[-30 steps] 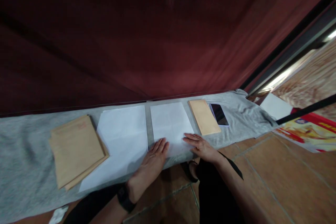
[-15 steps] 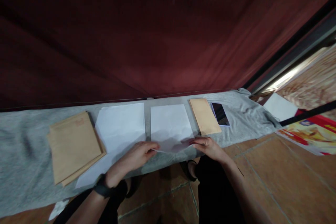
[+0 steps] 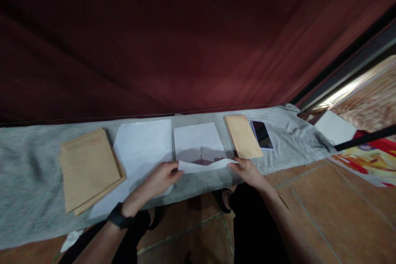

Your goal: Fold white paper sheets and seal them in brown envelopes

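A white sheet of paper (image 3: 198, 142) lies on the grey cloth (image 3: 34, 161) in front of me. Its near edge is lifted and curled over toward the far side. My left hand (image 3: 161, 177) pinches the sheet's near left corner. My right hand (image 3: 246, 169) pinches the near right corner. Both hands are closed on the paper. A black watch sits on my left wrist.
A stack of white sheets (image 3: 139, 152) lies left of the held paper, and a pile of brown envelopes (image 3: 88, 169) further left. A single brown envelope (image 3: 243, 136) and a dark phone (image 3: 262, 134) lie to the right. Colourful printed sheets (image 3: 368, 161) rest on the tiled floor.
A second ago both hands lay flat on the sheet. They have since pinched its near corners and lifted that edge, folding it away from me.
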`<state>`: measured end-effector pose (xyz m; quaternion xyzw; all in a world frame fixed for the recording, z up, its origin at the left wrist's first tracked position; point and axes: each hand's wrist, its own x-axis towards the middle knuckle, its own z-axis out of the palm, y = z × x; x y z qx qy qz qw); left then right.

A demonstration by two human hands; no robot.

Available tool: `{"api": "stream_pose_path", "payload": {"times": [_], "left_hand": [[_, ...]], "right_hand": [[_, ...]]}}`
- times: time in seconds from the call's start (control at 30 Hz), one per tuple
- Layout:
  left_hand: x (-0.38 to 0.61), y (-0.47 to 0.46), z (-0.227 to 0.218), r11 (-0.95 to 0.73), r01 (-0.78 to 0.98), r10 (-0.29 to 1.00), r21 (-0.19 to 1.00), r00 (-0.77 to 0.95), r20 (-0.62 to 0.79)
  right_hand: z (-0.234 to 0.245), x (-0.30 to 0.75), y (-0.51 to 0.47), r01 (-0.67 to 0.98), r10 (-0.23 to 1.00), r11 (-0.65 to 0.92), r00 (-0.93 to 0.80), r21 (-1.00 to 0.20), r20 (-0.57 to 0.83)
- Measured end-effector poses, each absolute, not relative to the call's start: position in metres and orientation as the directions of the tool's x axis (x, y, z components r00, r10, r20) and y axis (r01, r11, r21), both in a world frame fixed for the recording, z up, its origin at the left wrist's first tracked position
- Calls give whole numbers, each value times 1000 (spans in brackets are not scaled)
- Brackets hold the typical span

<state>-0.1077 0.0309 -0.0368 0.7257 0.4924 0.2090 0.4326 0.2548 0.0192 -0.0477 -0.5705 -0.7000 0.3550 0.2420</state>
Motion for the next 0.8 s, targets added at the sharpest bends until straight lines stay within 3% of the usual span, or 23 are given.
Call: {"api": "stream_pose_path", "payload": {"times": [0.27, 0.43, 0.63, 0.8], "left_hand": [[-107, 43, -34, 23, 338, 899, 941, 405, -167], [-111, 48, -28, 64, 297, 891, 953, 414, -189], [-110, 45, -28, 9, 406, 860, 914, 463, -214], [-107, 46, -32, -47, 496, 868, 867, 450, -210]], "right_hand": [[-42, 226, 37, 416, 991, 27, -132, -909, -31], [-38, 221, 39, 198, 976, -92, -175, -976, -127], [-33, 227, 36, 221, 959, -143, -211, -965, -191], [-41, 228, 35, 339, 959, -122, -202, -933, -199]]}}
